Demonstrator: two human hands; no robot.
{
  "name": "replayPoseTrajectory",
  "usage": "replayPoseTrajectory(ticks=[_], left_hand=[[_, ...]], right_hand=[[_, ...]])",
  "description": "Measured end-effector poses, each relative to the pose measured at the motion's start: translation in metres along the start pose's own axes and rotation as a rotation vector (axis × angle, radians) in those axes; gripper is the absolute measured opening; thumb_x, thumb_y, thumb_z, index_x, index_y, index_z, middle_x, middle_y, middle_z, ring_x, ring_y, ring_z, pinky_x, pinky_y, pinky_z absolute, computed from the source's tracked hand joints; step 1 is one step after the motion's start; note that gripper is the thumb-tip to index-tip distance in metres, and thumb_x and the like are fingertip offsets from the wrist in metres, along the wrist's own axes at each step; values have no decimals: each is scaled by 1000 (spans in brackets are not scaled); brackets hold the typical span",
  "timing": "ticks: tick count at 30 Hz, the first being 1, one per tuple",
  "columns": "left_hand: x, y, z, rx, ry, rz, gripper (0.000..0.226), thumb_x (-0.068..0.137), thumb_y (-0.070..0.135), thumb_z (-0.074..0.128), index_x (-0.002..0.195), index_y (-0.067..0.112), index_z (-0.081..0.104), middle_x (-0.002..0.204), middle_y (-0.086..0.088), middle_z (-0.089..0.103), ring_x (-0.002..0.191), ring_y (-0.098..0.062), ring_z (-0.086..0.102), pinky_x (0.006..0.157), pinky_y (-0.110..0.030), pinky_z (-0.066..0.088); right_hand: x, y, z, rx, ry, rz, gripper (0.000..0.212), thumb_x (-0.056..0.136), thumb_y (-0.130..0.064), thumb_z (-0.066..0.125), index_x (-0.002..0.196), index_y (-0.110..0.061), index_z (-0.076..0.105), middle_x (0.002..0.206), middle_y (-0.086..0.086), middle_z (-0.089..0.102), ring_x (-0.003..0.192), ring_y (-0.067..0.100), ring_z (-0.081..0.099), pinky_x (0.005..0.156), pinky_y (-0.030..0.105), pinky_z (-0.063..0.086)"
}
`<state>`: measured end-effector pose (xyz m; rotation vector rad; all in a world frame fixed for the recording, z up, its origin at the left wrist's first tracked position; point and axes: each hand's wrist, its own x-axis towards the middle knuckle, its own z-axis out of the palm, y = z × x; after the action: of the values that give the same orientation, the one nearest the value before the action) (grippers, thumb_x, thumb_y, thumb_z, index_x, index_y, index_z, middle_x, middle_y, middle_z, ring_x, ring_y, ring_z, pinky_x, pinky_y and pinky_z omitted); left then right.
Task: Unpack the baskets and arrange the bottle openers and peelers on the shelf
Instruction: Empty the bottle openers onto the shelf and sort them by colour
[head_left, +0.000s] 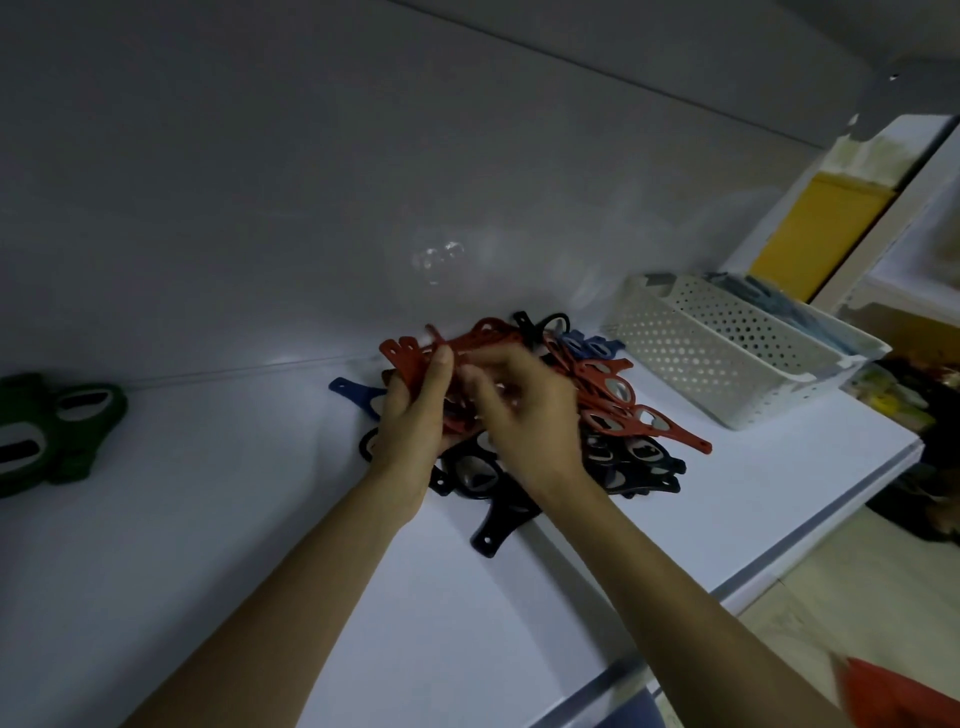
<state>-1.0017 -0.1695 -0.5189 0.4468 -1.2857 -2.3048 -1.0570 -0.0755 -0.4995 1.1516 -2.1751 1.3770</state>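
White shelf (208, 519) bears openers (623, 405), basket (727, 358).

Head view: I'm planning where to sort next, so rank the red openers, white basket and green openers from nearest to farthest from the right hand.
1. Red openers: at the right hand's fingertips, gripped by the left hand.
2. White basket: off to the right.
3. Green openers: far left.

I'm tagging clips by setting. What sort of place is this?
Probably a shop or stockroom: a long white shelf, a heap of look-alike bottle openers in red, black and blue, and a perforated white basket holding more goods.
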Motion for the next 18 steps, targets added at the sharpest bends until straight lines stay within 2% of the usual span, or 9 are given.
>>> replayPoseTrajectory(ticks=[2,4,6,8,9,12,14,18], left_hand=[[-1,1,-1,21,-10,15,60,80,45,58,131,15,52,117,-8,66,106,-22,65,89,-43,54],[-1,2,-1,13,-11,18,40,91,30,56,127,12,55,114,-10,67,104,-25,66,87,-44,55],[1,0,-1,25,9,3,31,96,19,52,125,11,55,113,-12,67,101,-26,67,85,-43,56],[1,-1,-1,-39,40,-12,28,95,13,52,123,11,56,111,-12,67,96,-25,69,80,-38,58],[1,0,-1,-110,53,-22,27,94,9,52,120,10,57,109,-13,68,92,-24,70,75,-34,59],[4,4,-5,-337,88,-71,34,90,1,49,123,6,53,110,-17,66,92,-27,70,69,-30,58],[6,5,-8,-433,98,-99,38,88,-1,48,125,4,51,111,-18,65,93,-28,69,68,-30,58],[7,4,-9,-510,118,-95,38,86,-1,49,124,1,52,96,-14,67,78,-19,69,60,-25,56]], right_hand=[[-5,-3,5,43,-129,-3,19,95,-11,53,104,-9,70,97,-2,71,85,8,67,74,28,57],[-2,-1,2,254,-86,158,21,94,-4,49,98,-8,69,93,4,72,86,13,69,77,31,58],[3,5,-3,384,19,293,20,92,-3,48,92,-9,68,86,7,72,82,16,70,74,31,58],[7,16,-9,239,56,345,17,91,-6,51,88,-11,66,81,2,71,76,15,68,70,30,57],[10,23,-11,89,11,353,14,91,-8,53,88,-13,66,82,0,70,75,16,67,70,34,57],[14,42,-17,-369,-305,358,13,87,-13,59,93,-17,70,91,-1,70,81,18,65,75,42,56],[14,44,-15,-484,-427,330,15,87,-21,63,98,-19,72,95,0,72,83,18,66,75,41,56],[17,37,-5,-575,-474,255,33,85,-49,64,100,-22,74,93,4,70,86,24,63,75,39,55]])
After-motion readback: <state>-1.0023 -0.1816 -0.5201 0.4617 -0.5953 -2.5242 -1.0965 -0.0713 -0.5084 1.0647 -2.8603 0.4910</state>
